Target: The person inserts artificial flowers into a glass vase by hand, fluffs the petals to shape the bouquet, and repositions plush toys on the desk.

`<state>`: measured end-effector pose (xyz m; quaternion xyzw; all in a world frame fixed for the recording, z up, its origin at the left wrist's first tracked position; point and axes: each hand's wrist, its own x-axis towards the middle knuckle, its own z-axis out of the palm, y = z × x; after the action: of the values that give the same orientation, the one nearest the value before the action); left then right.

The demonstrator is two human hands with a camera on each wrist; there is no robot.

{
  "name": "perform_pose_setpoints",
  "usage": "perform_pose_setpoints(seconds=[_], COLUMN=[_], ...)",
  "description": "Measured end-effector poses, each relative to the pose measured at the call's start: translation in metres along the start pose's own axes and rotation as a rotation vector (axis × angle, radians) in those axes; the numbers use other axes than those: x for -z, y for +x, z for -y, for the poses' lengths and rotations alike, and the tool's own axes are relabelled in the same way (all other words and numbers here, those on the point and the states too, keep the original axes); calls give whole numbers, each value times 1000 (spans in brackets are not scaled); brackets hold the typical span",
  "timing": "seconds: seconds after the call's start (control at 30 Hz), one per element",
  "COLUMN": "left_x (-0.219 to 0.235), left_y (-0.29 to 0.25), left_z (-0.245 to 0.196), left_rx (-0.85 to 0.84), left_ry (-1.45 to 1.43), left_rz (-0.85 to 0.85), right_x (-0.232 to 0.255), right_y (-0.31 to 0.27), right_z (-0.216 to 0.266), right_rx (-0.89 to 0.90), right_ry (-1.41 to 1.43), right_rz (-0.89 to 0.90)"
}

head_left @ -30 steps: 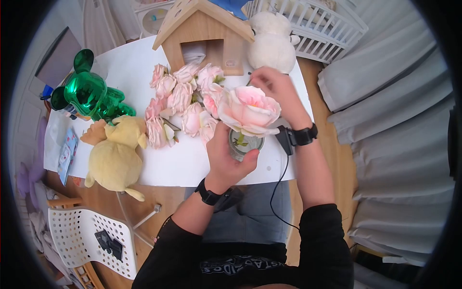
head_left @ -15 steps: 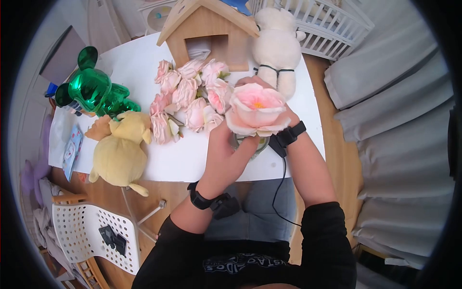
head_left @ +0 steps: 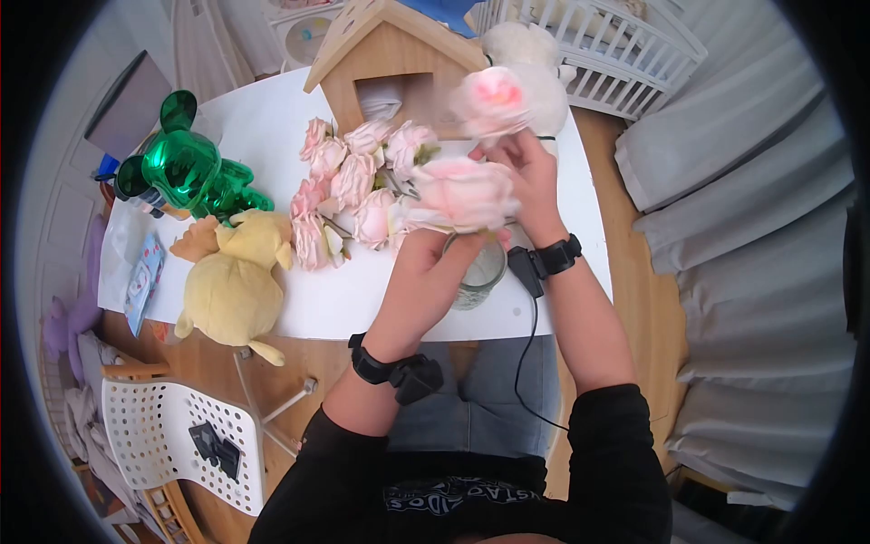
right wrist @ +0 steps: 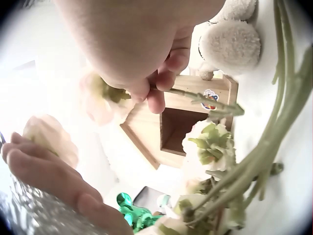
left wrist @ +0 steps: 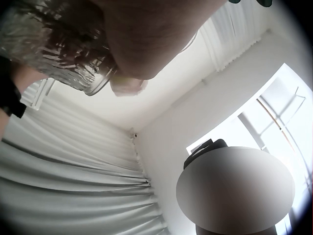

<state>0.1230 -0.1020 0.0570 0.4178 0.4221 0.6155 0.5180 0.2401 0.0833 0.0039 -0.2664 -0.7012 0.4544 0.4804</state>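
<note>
My left hand (head_left: 433, 258) reaches up beside a clear glass jar (head_left: 480, 270) on the white table (head_left: 344, 304) and holds a large pink flower (head_left: 458, 193) from beneath, just above the jar's mouth. In the left wrist view the jar (left wrist: 54, 54) sits close against my palm. My right hand (head_left: 527, 170) is raised behind the large flower and pinches the green stem of a smaller pink flower (head_left: 494, 95), which is blurred. In the right wrist view my fingertips (right wrist: 155, 95) pinch that stem next to the bloom (right wrist: 98, 100).
A heap of pink flowers (head_left: 349, 186) lies left of the jar. Behind stand a wooden toy house (head_left: 390, 54) and a white plush (head_left: 544, 77). A yellow plush (head_left: 231, 276) and a green shiny figure (head_left: 181, 168) are at the left. A white perforated chair (head_left: 172, 435) stands below.
My right hand has risen from behind the large flower with a smaller flower in it. My left hand has slid up from the jar's side to the large flower, which now tips left.
</note>
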Motion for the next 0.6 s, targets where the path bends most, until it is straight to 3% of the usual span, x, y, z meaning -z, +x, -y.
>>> perform_pose_setpoints(seconds=[0.07,0.13,0.37,0.47,0.53,0.6], left_x=[0,-2,-4,-2,-3,-5], left_y=[2,2,1,3,5,6], left_z=[-2,-3,6,5,1,-8], left_rx=[-23,-46,-134,-149,-166,-66], left_ry=[40,82,-27,-5,17,110], left_rz=[24,52,-1,1,9,-5], right_x=[1,8,17,27,35,47], right_y=[0,3,1,7,12,13], right_z=[7,6,16,30,64,92], right_rx=[40,-37,-58,43,158,171], right_ry=[98,85,202,291,343,386], right_rz=[-59,-52,-149,-172,-256,-178])
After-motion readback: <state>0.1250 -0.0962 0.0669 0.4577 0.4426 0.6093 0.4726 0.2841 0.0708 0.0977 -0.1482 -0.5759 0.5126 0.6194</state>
